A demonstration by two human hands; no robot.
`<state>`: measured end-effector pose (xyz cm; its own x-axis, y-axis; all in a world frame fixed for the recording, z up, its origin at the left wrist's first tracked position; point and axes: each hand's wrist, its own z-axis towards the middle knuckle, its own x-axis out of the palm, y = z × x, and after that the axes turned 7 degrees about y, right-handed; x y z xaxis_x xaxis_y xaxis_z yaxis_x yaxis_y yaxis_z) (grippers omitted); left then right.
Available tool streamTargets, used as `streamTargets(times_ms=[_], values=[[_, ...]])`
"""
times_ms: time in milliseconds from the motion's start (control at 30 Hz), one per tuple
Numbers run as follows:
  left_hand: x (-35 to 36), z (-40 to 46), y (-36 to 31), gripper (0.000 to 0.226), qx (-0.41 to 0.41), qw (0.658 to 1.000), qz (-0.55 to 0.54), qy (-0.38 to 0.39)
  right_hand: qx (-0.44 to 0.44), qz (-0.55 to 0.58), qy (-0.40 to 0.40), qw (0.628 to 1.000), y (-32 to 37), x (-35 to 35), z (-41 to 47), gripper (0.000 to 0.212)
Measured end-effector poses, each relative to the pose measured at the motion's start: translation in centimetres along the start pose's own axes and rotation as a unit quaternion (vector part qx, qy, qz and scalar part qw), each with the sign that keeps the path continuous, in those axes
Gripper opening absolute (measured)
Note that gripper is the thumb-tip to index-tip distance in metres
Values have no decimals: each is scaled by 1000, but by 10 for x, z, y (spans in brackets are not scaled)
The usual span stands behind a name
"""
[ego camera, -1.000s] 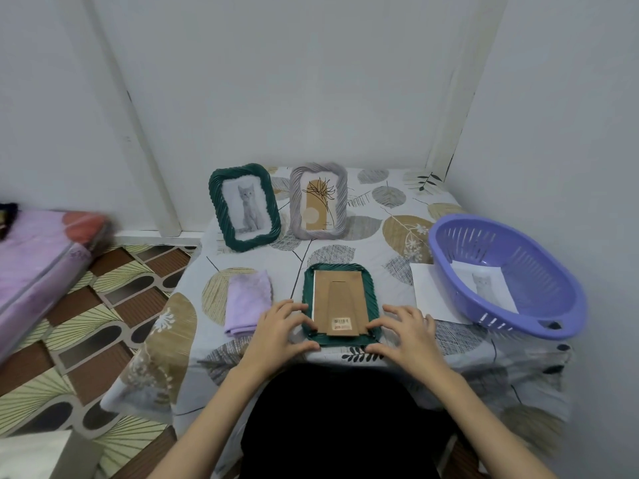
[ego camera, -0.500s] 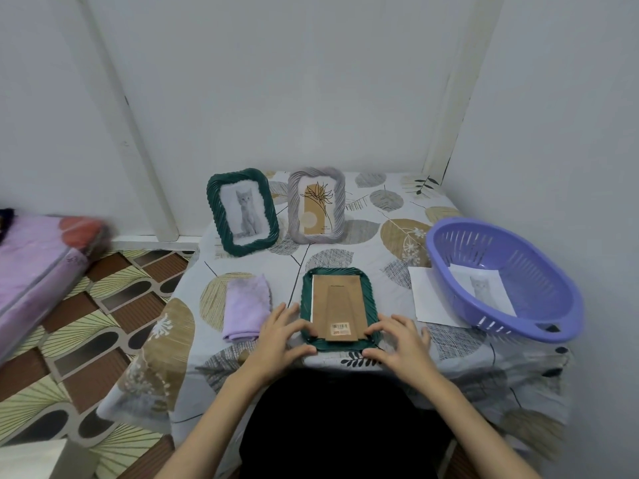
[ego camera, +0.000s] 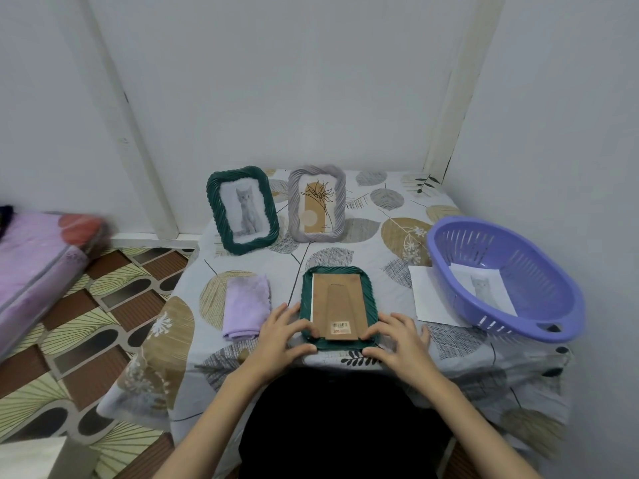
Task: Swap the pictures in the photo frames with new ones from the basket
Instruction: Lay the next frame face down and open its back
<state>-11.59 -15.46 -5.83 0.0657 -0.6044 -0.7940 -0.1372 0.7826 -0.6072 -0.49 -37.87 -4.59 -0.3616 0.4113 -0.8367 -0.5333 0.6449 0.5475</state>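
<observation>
At the surface's near edge: green frame [ego camera: 338, 308], face-down so its cardboard back [ego camera: 339, 307] can be worked; left hand [ego camera: 283, 335] and right hand [ego camera: 397, 340] press its bottom corners, fingers spread; replacement picture [ego camera: 482, 286] in basket [ego camera: 511, 243].

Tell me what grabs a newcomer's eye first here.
Front and centre, both hands, left and right, press on the near corners of a green frame lying face down. Behind it stand a green cat-photo frame and a grey frame; a purple basket sits right.
</observation>
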Motion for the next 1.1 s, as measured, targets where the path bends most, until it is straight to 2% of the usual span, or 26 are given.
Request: streamTargets(times_ms=[133,667,733,833,900,967,1033,1100], values=[[0,-1,0,26,-3,1000,-7,-1,-3,24,-9,1000,0,1,-2,29],[0,-2,-4,21,-12,1000,-19,4,-7,-3,1,1000,-1,2,1,23],[-3,-3,-5,27,-11,1000,-23,15,-3,-3,13,1000,-2,-1,1,28],[-14,-2,-8,48,5,998,-62,5,33,11,0,999,4,-10,8,45],[-22,5,-13,48,18,995,-93,-43,54,-30,-39,997,16,-14,20,50],[-26,14,-16,42,16,992,-94,-83,62,-98,-42,992,34,-10,32,59],[-27,22,-15,43,-18,996,-41,-74,61,-157,-16,985,50,-1,40,70],[-24,26,-11,46,-68,997,26,-25,59,-213,1,975,59,9,45,76]])
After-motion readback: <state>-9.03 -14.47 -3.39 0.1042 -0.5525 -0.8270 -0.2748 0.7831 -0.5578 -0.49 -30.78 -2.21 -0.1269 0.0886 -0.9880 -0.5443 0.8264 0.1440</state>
